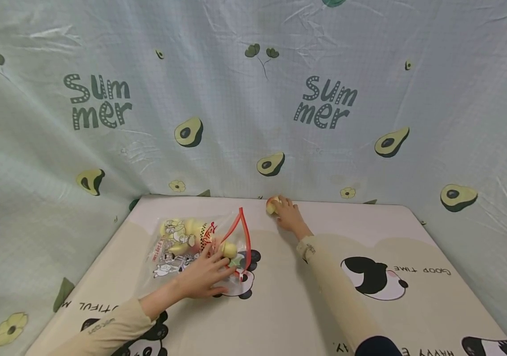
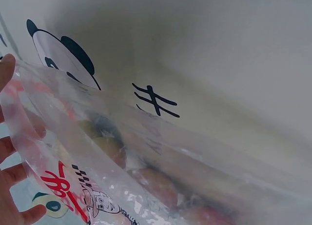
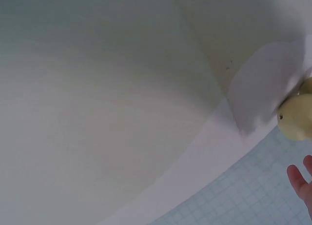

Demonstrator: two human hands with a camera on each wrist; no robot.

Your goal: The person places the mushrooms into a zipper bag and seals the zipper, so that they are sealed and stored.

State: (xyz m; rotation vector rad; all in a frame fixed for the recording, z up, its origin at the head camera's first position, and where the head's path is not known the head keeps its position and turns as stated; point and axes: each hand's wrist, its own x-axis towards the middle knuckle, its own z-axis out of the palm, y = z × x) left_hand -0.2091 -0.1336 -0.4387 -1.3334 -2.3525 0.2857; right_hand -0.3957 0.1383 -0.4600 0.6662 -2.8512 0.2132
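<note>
At the table's far edge lies a small rounded yellow fruit (image 1: pixel 271 207) with a reddish patch. My right hand (image 1: pixel 290 215) reaches over its right side in the head view. In the right wrist view, the visible fingertips (image 3: pixel 292 172) are apart from the pale yellow fruit (image 3: pixel 295 118), which has a dark spot. A clear zip bag (image 1: pixel 157 257) with a red-edged mouth lies on its side, holding several yellow and reddish fruits. My left hand (image 1: pixel 206 274) rests on the bag near its mouth, fingers spread. Its fingers (image 2: pixel 13 173) show beside the bag's edge in the left wrist view.
The table (image 1: pixel 289 306) has a pale cover printed with panda faces and lettering. A light curtain (image 1: pixel 231 94) with avocado prints hangs close behind the far edge and along both sides. A dark round shape (image 1: pixel 378 346) overlaps the right sleeve at the bottom.
</note>
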